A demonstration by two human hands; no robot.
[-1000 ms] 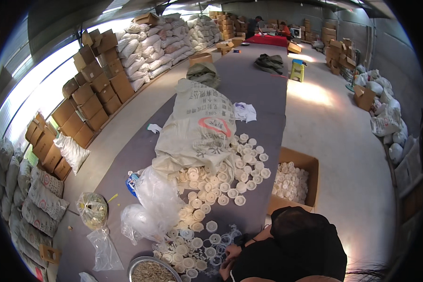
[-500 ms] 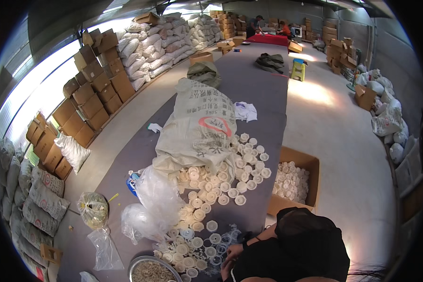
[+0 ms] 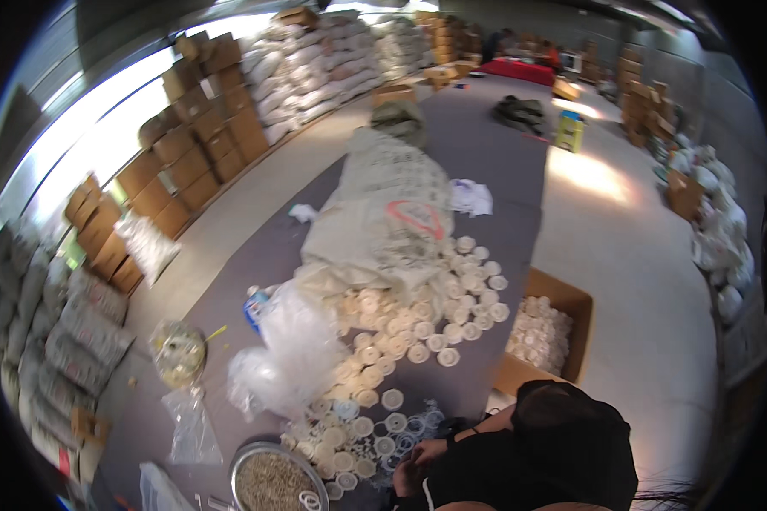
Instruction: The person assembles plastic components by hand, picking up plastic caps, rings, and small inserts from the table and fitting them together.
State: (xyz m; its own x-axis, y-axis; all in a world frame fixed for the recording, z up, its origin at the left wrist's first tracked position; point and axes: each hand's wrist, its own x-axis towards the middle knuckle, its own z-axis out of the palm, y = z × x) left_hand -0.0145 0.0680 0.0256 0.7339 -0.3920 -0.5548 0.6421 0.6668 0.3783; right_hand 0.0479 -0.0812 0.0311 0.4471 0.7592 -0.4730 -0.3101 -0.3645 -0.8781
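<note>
At the table's near edge, my right hand (image 3: pixel 429 450), with a dark band on its wrist, meets my left hand (image 3: pixel 406 479). Both have curled fingers close together; whatever lies between them is too small and blurred to make out. Just left of them are clear plastic rings (image 3: pixel 416 425) and pale round plastic caps (image 3: pixel 343 462), mixed with tiny white bits. A round metal bowl (image 3: pixel 236 467) holds many small brownish pieces, with white rings near its right rim. Farther up, more cream caps (image 3: pixel 379 341) spill from the mouth of a large woven sack (image 3: pixel 375 221).
Clear plastic bags (image 3: pixel 294 349) lie left of the caps, near a tied bag (image 3: pixel 179 353). Right of the table stands a cardboard box (image 3: pixel 578 328) full of white pieces. Stacked cartons (image 3: pixel 179 162) and sacks (image 3: pixel 315 72) line the left wall. People work at a red-covered table (image 3: pixel 520 71) far off.
The whole view has shifted, so the scene sits farther right and more of the metal bowl shows. My hands stay together at the table edge.
</note>
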